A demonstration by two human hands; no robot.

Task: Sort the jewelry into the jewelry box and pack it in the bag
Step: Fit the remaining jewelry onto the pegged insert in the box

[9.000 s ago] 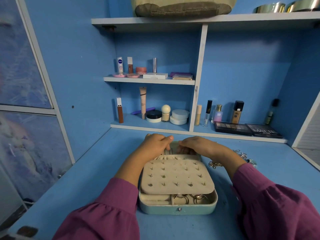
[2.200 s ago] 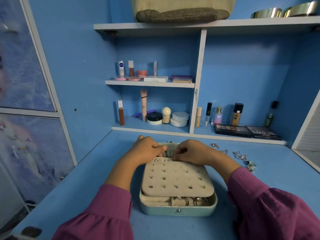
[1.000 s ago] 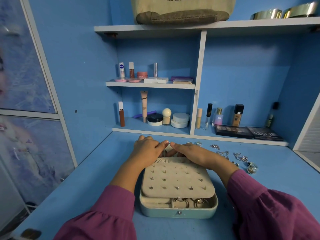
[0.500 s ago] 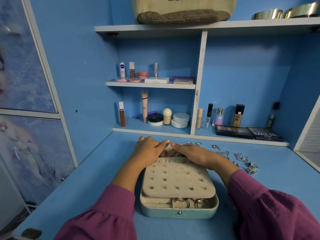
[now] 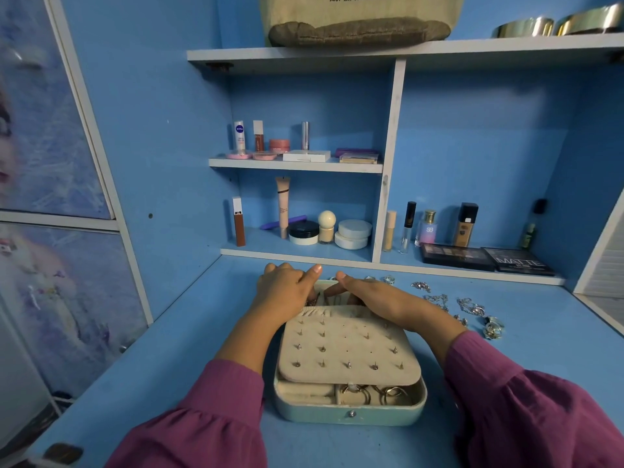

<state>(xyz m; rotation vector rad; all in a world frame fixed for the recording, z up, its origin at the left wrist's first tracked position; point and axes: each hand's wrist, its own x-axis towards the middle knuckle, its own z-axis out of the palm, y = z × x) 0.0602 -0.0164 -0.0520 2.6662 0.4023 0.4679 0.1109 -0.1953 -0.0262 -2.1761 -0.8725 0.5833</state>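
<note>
Jewelry box (image 5: 349, 408) sat on the blue desk (image 5: 189, 336), near edge toward the camera, pale teal shell with a small stud on its front wall. Beige earring panel (image 5: 347, 349) lay over most of the box, studs poking up through it; rings (image 5: 369, 393) showed in the front compartment below the panel's near edge.

Left hand (image 5: 283, 293) rested at the box's far left corner, fingers straight and pointing away, holding nothing visible. Right hand (image 5: 374, 298) lay over the far right edge, fingers extended toward the left hand; what its fingertips did underneath couldn't be told. Index tips of both hands were close together but apart.

Loose jewelry (image 5: 466, 310), silver chains and rings, was scattered on the desk right of the box, not touching it.

Bag (image 5: 361, 25), beige canvas with printed text, sat on the top shelf (image 5: 506, 50), well apart from the box. Cosmetics (image 5: 304, 228) lined the lower shelves; two palettes (image 5: 486, 261) lay flat at right.
</note>
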